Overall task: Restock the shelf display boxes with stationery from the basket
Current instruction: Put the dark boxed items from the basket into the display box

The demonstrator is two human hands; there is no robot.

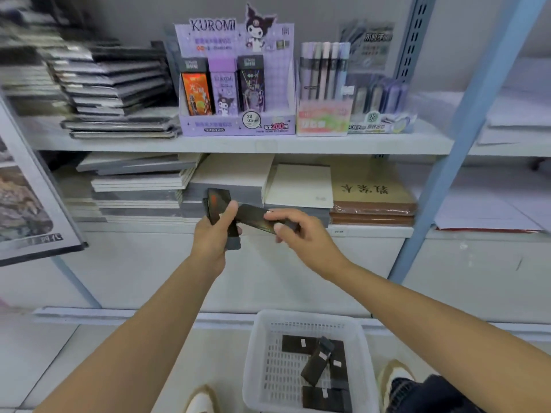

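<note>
Step in hand: sorting packs between the hands, ahead of loading.

- Left hand [213, 234] grips a small stack of dark packs [219, 204], held upright, thumb across the front.
- Right hand [301, 236] pinches 1 dark pack [253, 216] between thumb and fingers. Its far end touches the stack. Cannot tell whether it is being drawn off or added.
- Both hands are level with the lower shelf, well below the purple display box [238, 125] on the upper shelf [238, 144].
- The box shows 3 filled columns: orange, purple, dark. The rightmost slot [278, 84] looks empty.
- Basket [259, 338] sits on the floor below the hands, with several dark packs [316, 365] lying loose in it.

Next move, as judged: lift the single pack to the box, turn it upright and slide it into the matching dark column or the empty slot. The slots are narrow, so it has to go in square.
</note>
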